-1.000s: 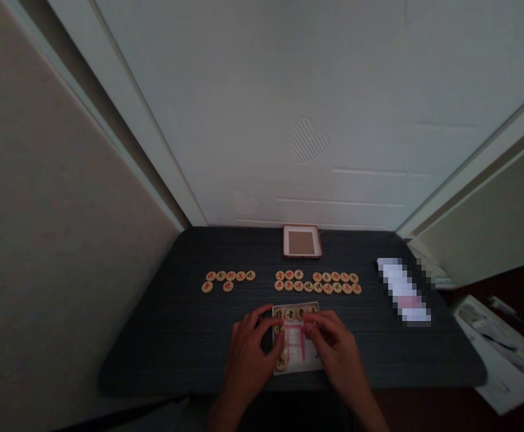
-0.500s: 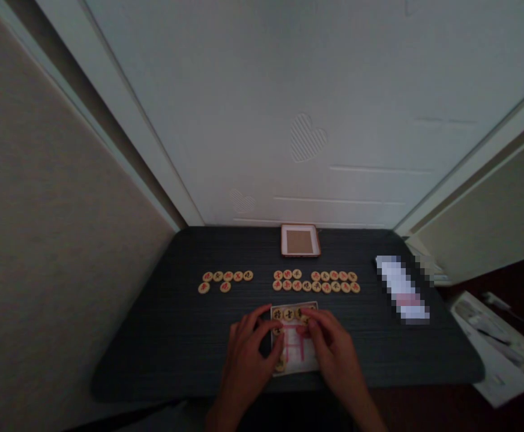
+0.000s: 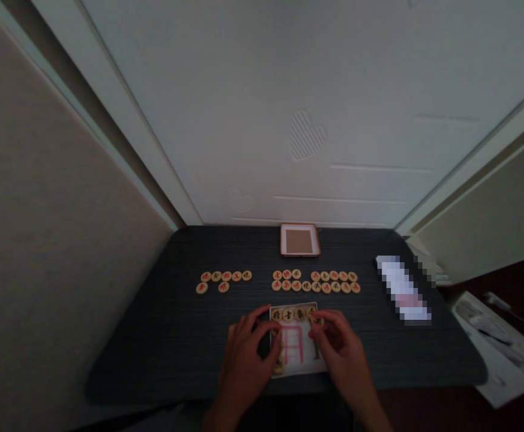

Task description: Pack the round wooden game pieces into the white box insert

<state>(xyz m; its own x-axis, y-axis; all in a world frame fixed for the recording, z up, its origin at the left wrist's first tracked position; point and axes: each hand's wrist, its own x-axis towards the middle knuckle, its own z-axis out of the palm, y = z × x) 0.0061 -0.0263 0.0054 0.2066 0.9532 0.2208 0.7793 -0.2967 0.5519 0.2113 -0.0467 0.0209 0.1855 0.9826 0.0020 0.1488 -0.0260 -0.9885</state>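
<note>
A shallow white box [image 3: 307, 367] with pink lines on its floor lies near the table's front edge. Round Chinese chess pieces [image 3: 288, 314] with black characters stand in a row along its far side, and more lie along its left side, partly under my fingers. My left hand [image 3: 249, 355] curls over the box's left edge, gripping it with thumb and forefinger inside. At the far right corner, my right hand [image 3: 341, 349] pinches a chess piece [image 3: 318, 321] between thumb and fingers, slightly tilted. Its fingers hide part of the box's right side.
Beyond the box lie two rows of chess pieces [image 3: 307, 286] in red and black, with a smaller group [image 3: 226, 276] to the left. A box lid [image 3: 316, 241] sits by the white door. A pixelated phone-like object [image 3: 401, 291] lies at the right.
My right hand has shifted slightly right with the chess piece, toward the box's right edge, uncovering the far-row pieces there. My left hand stays nearly in place.
</note>
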